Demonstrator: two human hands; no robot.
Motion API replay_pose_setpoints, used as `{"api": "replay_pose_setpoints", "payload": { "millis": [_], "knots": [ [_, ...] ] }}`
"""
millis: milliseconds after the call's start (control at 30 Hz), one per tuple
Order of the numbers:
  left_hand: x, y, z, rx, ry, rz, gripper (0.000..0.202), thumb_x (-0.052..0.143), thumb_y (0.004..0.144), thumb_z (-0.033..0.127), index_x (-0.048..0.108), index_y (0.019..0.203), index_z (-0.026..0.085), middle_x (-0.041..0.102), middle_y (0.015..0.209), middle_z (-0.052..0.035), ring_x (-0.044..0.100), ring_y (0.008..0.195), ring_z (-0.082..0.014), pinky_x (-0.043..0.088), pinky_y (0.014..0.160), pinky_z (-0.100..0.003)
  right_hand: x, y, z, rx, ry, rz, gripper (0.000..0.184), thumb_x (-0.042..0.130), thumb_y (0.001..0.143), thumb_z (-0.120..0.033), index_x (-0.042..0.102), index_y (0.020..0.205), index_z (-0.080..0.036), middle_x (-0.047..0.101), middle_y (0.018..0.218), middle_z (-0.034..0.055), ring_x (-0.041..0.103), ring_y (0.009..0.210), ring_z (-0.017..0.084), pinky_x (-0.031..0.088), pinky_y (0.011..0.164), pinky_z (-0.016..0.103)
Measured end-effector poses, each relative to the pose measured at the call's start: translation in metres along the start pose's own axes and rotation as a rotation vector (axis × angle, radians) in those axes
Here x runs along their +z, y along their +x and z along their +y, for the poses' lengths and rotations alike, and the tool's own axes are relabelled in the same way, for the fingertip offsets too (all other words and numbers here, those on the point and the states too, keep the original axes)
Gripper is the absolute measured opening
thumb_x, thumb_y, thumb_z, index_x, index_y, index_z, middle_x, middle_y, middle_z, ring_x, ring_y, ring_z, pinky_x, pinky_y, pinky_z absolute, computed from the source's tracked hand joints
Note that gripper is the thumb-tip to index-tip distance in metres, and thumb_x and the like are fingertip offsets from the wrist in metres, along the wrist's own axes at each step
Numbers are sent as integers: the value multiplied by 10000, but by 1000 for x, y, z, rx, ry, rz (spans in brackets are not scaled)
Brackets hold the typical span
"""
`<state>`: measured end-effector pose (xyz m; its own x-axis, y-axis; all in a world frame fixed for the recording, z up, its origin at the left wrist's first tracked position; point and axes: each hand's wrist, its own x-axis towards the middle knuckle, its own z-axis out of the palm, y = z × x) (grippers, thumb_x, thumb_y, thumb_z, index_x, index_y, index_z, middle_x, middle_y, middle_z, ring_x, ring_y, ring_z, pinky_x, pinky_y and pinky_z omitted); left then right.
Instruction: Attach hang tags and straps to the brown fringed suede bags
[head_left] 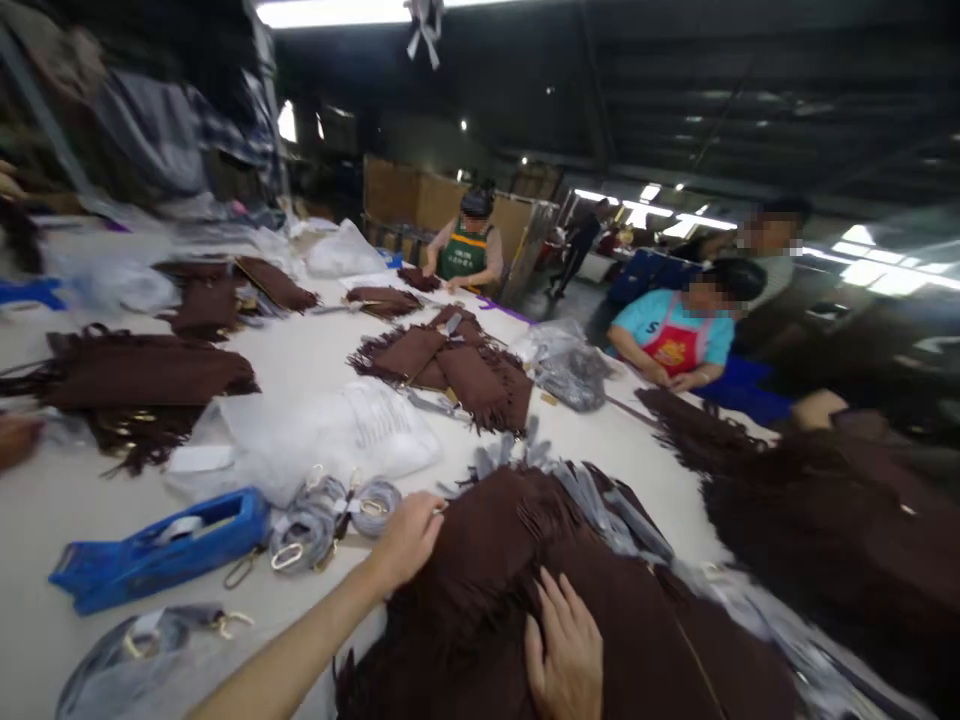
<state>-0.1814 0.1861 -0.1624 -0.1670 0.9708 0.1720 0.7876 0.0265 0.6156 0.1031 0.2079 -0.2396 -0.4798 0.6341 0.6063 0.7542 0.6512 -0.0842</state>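
Directly before me lies a heap of dark brown fringed bags (495, 540), with grey strips along its far side. My left hand (411, 535) is at the heap's upper left edge, its fingers curled in on the edge of a brown fringed bag; the fingertips are partly hidden. Flat on the brown fabric rests my right hand (568, 640), fingers stretched out and holding nothing. A gold-coloured zip (701, 655) shows on a bag to its right. Just left of my left hand are coiled grey straps (311, 520) with gold-coloured clasps.
A blue tape dispenser (165, 550) and a white plastic bag (322, 435) lie to the left. More brown bags (442, 365) are spread across the white table (292, 350). A dark brown pile (832, 530) stands right. Two co-workers (465, 250) (675, 335) work at the table's far edges.
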Motion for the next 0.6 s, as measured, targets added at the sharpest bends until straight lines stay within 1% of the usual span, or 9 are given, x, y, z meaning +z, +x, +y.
{"api": "replay_pose_setpoints", "payload": {
  "millis": [67, 133, 200, 267, 367, 433, 500, 533, 600],
  "knots": [
    [39, -36, 44, 136, -55, -85, 317, 450, 874, 167, 632, 1131, 196, 643, 1233, -86, 564, 1153, -223, 450, 1018, -396, -5, -5, -4, 40, -23, -42, 369, 429, 937, -259, 586, 1257, -162, 636, 1297, 102, 522, 1248, 328, 426, 981, 514],
    [74, -81, 81, 239, 35, -64, 540, 506, 822, 174, 498, 1362, 192, 499, 1441, -100, 444, 1318, -278, 374, 1095, -481, -6, -2, -7, 58, -5, -48, 355, 410, 958, -254, 577, 1252, -147, 626, 1310, 107, 495, 1276, 316, 397, 1012, 510],
    [103, -120, 100, 287, 147, 8, 729, 526, 790, 173, 321, 1490, 170, 373, 1535, -105, 329, 1404, -308, 343, 1110, -503, -7, 4, -10, 78, 48, -36, 343, 407, 969, -262, 579, 1246, -153, 620, 1319, 105, 467, 1305, 306, 375, 1039, 509],
    [121, -142, 104, 279, 246, 85, 770, 518, 804, 178, 242, 1523, 152, 301, 1569, -110, 252, 1443, -316, 345, 1104, -496, -13, 10, -11, 129, 131, -19, 352, 377, 983, -263, 573, 1256, -159, 622, 1314, 104, 453, 1323, 285, 363, 1067, 506],
    [129, -148, 97, 280, 317, 141, 725, 495, 842, 194, 248, 1522, 143, 262, 1583, -110, 202, 1464, -305, 342, 1112, -475, -33, 8, -8, 222, 224, 14, 397, 294, 997, -242, 544, 1288, -142, 611, 1315, 131, 495, 1289, 242, 409, 1058, 460],
    [127, -146, 94, 306, 329, 159, 697, 480, 861, 204, 259, 1518, 135, 264, 1583, -110, 191, 1469, -294, 341, 1117, -460, -52, -5, -4, 238, 148, -19, 410, 387, 961, -266, 526, 1311, -103, 545, 1376, 183, 456, 1317, 297, 407, 1056, 499],
    [125, -145, 94, 318, 334, 176, 666, 465, 883, 222, 270, 1513, 128, 276, 1578, -113, 192, 1469, -286, 344, 1117, -455, -73, -23, 1, 188, -19, -140, 514, 537, 857, -233, 502, 1339, -58, 473, 1433, 224, 387, 1350, 377, 357, 1079, 564],
    [125, -145, 95, 321, 334, 184, 651, 458, 895, 235, 277, 1510, 125, 283, 1575, -116, 195, 1469, -284, 345, 1116, -456, -83, -33, 4, 154, -112, -220, 561, 568, 808, -179, 495, 1347, -44, 464, 1439, 232, 384, 1346, 392, 348, 1086, 567],
    [127, -147, 96, 325, 333, 195, 627, 448, 913, 259, 289, 1505, 125, 294, 1571, -118, 198, 1468, -281, 340, 1121, -464, -103, -48, 10, 107, -258, -364, 532, 523, 778, -58, 533, 1310, -54, 552, 1350, 219, 508, 1239, 353, 439, 1027, 489]
  ]
}}
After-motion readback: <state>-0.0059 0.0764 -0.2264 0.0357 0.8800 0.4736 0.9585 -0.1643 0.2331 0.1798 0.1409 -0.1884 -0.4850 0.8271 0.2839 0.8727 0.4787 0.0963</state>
